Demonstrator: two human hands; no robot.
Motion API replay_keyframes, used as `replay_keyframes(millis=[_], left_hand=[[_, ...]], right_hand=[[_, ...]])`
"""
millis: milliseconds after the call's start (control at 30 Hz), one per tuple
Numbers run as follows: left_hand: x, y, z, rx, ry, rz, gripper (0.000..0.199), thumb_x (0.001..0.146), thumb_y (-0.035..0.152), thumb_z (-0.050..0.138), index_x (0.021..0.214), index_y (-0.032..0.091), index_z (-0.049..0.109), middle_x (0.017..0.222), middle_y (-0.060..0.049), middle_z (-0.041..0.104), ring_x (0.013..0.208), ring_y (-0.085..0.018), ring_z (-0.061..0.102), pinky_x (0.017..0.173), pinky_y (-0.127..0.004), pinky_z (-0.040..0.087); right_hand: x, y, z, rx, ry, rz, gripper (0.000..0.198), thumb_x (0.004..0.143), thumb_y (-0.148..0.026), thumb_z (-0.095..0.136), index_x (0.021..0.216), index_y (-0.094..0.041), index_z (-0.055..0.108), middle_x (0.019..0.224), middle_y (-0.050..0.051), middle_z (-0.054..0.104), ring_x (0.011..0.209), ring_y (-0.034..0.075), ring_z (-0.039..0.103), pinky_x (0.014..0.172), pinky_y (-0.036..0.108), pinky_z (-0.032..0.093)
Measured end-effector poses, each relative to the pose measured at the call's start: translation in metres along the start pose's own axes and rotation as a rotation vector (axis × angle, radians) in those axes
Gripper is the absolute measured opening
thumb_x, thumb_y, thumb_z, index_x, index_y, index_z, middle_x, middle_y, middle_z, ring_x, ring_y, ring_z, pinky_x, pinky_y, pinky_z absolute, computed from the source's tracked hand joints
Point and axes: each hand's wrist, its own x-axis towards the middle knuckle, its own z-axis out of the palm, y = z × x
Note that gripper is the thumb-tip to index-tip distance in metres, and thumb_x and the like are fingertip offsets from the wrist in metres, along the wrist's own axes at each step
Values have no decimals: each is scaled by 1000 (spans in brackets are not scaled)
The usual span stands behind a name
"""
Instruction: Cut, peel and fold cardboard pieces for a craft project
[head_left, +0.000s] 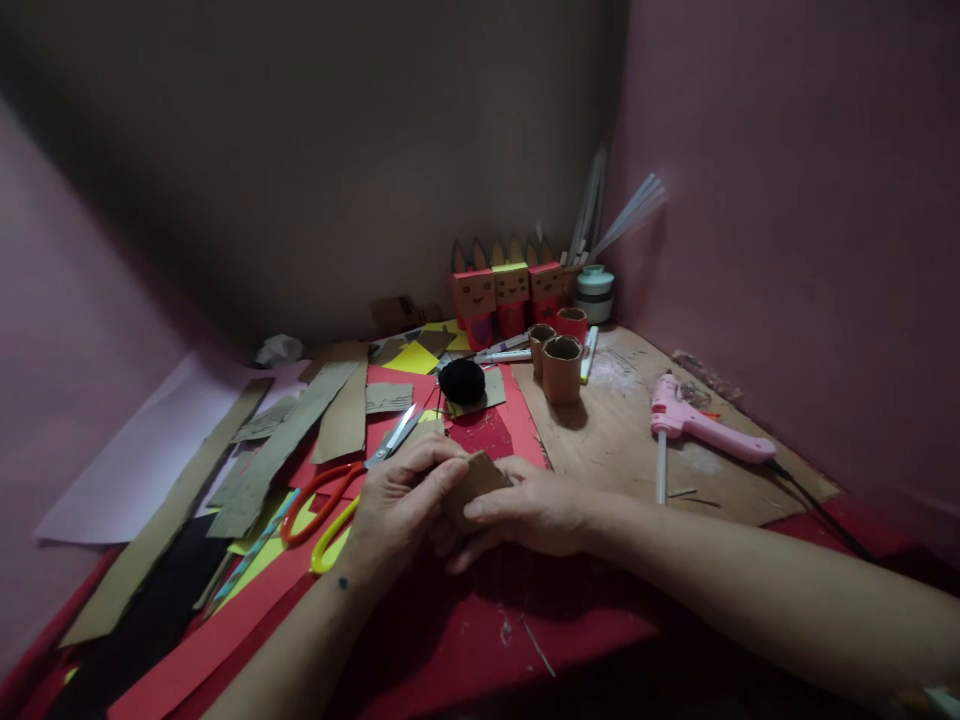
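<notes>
A small piece of brown cardboard (478,485) is held between both hands above the red table cover. My left hand (409,495) grips its left side, thumb on top. From the right, my right hand (532,505) pinches the other side with the thumb over the face; the fingers below are partly hidden. Scissors (337,500) with one red and one yellow handle loop lie beside my left hand, blades pointing away. Beyond the hands, a round black object (462,381) rests on a cardboard scrap.
Cardboard strips (289,450) and coloured paper cover the left side. Cardboard tubes (562,370) stand behind, near box-headed figures with faces (474,292). A pink glue gun (705,425) with a cord lies on the wooden board (600,450) at right. Glue sticks (634,212) stand by the wall.
</notes>
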Motion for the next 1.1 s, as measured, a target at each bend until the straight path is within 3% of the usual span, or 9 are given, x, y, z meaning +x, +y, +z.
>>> replay_keyframes(millis=[233,367,633,733,833,967,1100], left_hand=[[7,2,-18,-156,-364,-167,13,80,28,68,77,19,77,84,-4,66,79,-16,57,70,-25,43],[8,4,-24,-159,-510,-177,7,76,23,71,74,20,77,81,-3,67,74,-14,58,64,-23,43],[1,16,-21,153,-385,105,12,83,23,66,79,19,76,77,-2,67,71,-14,60,65,-24,45],[1,18,-18,183,-337,138,12,82,23,66,76,18,75,75,-2,67,69,-14,60,63,-23,44],[3,18,-18,132,-325,34,11,80,23,68,73,19,75,73,-1,65,68,-13,58,61,-22,44],[7,15,-21,-30,-443,-198,8,76,24,71,78,21,78,73,0,62,61,-10,53,52,-19,40],[5,13,-19,-47,-432,-175,6,73,23,73,69,19,76,70,-1,62,64,-12,55,55,-20,41]], right_hand=[[-4,-1,-6,-217,-117,190,20,61,-18,61,76,-6,65,70,7,66,50,13,62,61,30,51],[-7,-5,-5,-322,-179,257,19,59,-16,59,75,-8,66,62,2,64,49,13,62,57,26,48],[-8,-6,-4,-336,-155,283,22,55,-15,53,73,-9,65,59,2,63,46,12,59,52,24,46],[-7,-6,-4,-313,-145,279,22,56,-14,53,73,-8,65,59,2,63,46,12,59,51,24,45],[-7,-10,-1,-323,-139,327,19,58,-12,52,72,-8,64,58,2,63,46,12,59,52,23,46],[-8,-15,6,-394,-119,390,19,61,-5,47,70,-9,63,57,0,61,44,10,57,50,22,45],[-8,-15,10,-442,-112,418,20,64,-2,45,69,-10,63,55,-1,60,44,9,56,51,21,45]])
